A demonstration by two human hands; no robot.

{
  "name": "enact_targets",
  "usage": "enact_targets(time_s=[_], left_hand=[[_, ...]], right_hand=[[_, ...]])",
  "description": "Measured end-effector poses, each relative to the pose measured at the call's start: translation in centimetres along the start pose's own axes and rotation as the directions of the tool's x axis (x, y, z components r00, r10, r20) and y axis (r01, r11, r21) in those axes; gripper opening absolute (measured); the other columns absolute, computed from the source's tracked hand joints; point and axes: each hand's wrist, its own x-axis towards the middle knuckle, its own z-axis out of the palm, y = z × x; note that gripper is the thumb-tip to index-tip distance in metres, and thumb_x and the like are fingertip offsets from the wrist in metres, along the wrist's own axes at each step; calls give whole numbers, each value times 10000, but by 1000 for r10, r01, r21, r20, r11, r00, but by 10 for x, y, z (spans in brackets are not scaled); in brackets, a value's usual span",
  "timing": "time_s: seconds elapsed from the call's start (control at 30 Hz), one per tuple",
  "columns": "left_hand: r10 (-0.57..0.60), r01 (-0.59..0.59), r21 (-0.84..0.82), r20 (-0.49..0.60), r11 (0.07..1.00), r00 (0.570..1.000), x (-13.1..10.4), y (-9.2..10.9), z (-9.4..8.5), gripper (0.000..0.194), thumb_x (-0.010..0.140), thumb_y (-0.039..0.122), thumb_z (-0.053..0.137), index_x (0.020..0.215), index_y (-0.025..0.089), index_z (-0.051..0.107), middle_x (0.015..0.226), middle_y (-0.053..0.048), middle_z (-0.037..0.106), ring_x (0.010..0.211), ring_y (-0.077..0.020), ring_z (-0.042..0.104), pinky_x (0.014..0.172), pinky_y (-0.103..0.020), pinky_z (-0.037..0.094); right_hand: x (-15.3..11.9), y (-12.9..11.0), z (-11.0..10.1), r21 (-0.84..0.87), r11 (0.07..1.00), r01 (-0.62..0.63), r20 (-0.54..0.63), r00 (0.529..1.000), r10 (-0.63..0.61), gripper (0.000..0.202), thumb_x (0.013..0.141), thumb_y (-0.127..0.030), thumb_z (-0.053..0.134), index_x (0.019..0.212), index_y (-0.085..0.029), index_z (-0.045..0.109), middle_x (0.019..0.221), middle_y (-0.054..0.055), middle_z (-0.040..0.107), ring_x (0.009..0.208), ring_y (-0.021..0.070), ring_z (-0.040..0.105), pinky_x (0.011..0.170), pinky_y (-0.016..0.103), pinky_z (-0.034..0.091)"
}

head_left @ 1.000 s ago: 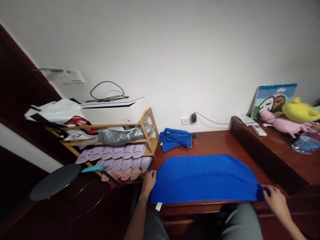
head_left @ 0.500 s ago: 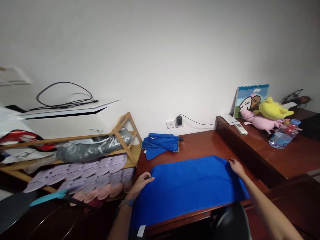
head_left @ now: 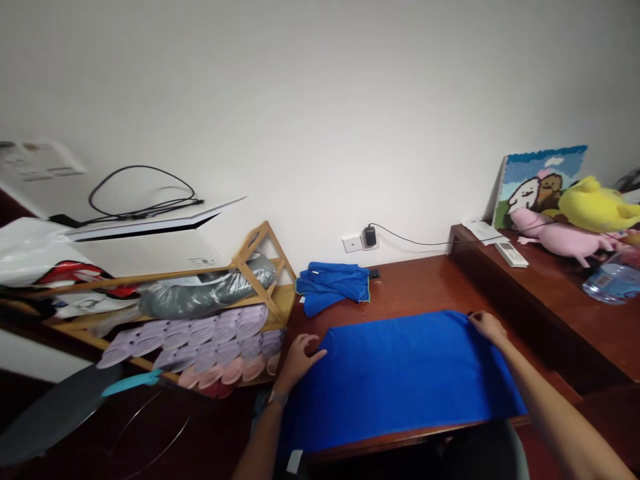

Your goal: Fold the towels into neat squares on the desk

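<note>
A flat, bright-blue fabric cloth point(head_left: 400, 373) lies spread between the two hands, on the reddish-brown wooden table point(head_left: 415, 283); its near edge runs along the table's front. From my remote seat I see the left hand point(head_left: 300, 360) at the cloth's far left corner, thumb and fingers well parted, the thumb reaching to the fabric — whether it presses there, I cannot tell. The right hand point(head_left: 489, 327) is at the far right corner, its fingertips drawn together in a pinch on the edge.

A small white fabric tag point(head_left: 295, 461) sticks out below the left wrist, at the cloth's near left corner. Beyond the left hand I find a crumpled blue cloth point(head_left: 333, 283), apart from the spread one. To that hand's left stands a light wooden rack point(head_left: 285, 303) with rows of pale purple plastic slippers point(head_left: 220, 327).

Past the right hand, on a raised brown wooden ledge point(head_left: 555, 293), I make out a slim white remote control point(head_left: 511, 255), a pink plush toy point(head_left: 555, 240) and a clear plastic bottle point(head_left: 613, 283) — all well apart from the fingers.
</note>
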Motion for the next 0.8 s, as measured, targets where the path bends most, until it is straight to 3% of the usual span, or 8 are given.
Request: enact_targets(time_s=[0.07, 0.13, 0.23, 0.37, 0.43, 0.57, 0.7, 0.8], left_hand=[[123, -142, 186, 109, 972, 986, -7, 6, 6, 373, 730, 526, 821, 994, 267, 772, 1101, -67, 723, 1077, -291, 661, 1001, -406, 496], [153, -210, 307, 200, 928, 968, -11, 11, 11, 234, 810, 480, 765, 901, 264, 767, 1014, -61, 727, 1014, -278, 663, 971, -400, 489], [162, -227, 358, 202, 906, 966, -16, 14, 17, 259, 851, 503, 728, 930, 259, 765, 1027, -71, 734, 1012, -281, 655, 966, -406, 474], [140, -180, 329, 141, 927, 980, -19, 10, 26, 224, 778, 429, 789, 925, 262, 756, 1036, -67, 749, 1034, -287, 658, 958, -384, 466], [93, -122, 313, 105, 942, 990, -14, 3, 27, 89, 840, 340, 696, 846, 258, 731, 926, -43, 755, 938, -246, 684, 886, -341, 485], [-31, 49, 316, -63, 948, 998, 8, -17, 12, 209, 937, 273, 504, 893, 231, 704, 832, -29, 748, 786, -206, 704, 742, -301, 511], [-70, 158, 360, -246, 920, 967, 24, -36, -7, 310, 931, 210, 449, 1096, 162, 707, 1032, -134, 756, 1006, -296, 709, 910, -428, 537], [15, 78, 394, -229, 916, 973, 19, -41, -5, 357, 928, 198, 454, 1165, 163, 719, 1196, -162, 730, 1185, -320, 659, 1077, -484, 480]], right_hand=[[6, -1, -4, -36, 999, -24, -14, 1000, 24, 221, 809, -429, 645, 854, -250, 766, 798, 101, 763, 804, 295, 737, 794, 429, 573], [13, -4, -5, -55, 998, -11, -31, 999, 10, 279, 874, -412, 570, 982, -241, 762, 955, 131, 779, 910, 294, 739, 855, 415, 566], [19, -14, -1, -58, 997, 48, -53, 997, -51, 377, 911, -324, 472, 1138, -175, 733, 1151, 175, 747, 1071, 290, 712, 961, 389, 539], [7, -22, 15, -60, 993, 104, -82, 991, -109, 466, 886, -267, 429, 1226, -104, 703, 1258, 217, 684, 1140, 294, 677, 1047, 392, 504], [-6, -21, 24, -91, 980, 176, -84, 979, -184, 477, 894, -306, 422, 1231, -116, 702, 1282, 210, 666, 1161, 301, 660, 1079, 410, 488], [-31, -14, 38, -205, 905, 373, 2, 925, -381, 512, 935, -415, 368, 1247, -169, 691, 1306, 168, 678, 1227, 318, 630, 1122, 463, 466], [-46, -10, 45, -226, 874, 431, 42, 900, -434, 550, 946, -459, 344, 1314, -190, 653, 1404, 136, 653, 1370, 303, 556, 1222, 466, 376], [-50, -10, 45, -208, 871, 445, 48, 894, -445, 579, 935, -473, 339, 1331, -173, 636, 1428, 147, 640, 1409, 318, 528, 1249, 489, 338]])
